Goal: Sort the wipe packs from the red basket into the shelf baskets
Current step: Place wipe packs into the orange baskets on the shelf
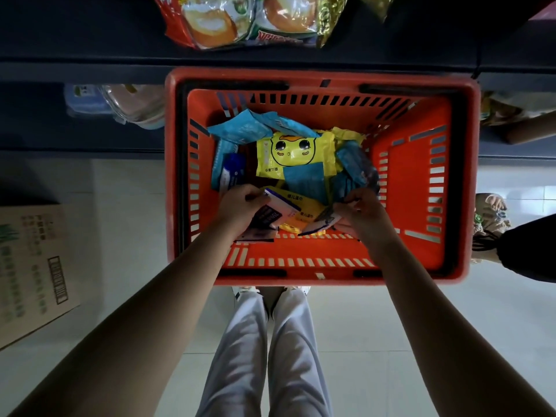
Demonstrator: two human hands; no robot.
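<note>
Head view: the red basket [322, 78] sits on the floor [129, 191] against the shelf [90, 67] and holds blue and yellow wipe packs [296, 155]. Inside at near left, the left hand [237, 206] has its fingers curled around a dark pack [264, 218]. Beside it, the right hand [361, 212] pinches a pale pack [320, 222].

1. One head-worn camera looks almost straight down past the person's own arms [168, 296] and legs [249, 341] to the pale tiled floor [129, 206]
2. It faces forward to the dark shelf [90, 67], whose edge crosses the top of the frame, with snack bags [246, 22] at the upper rim
3. The red basket [406, 182] fills the middle, close below the lens, near enough that print on the wipe packs [296, 152] shows; the left hand [240, 206] and right hand [365, 210] sit inside it
4. The wide lens bows the basket rim and splays the arms toward the lower corners
</note>
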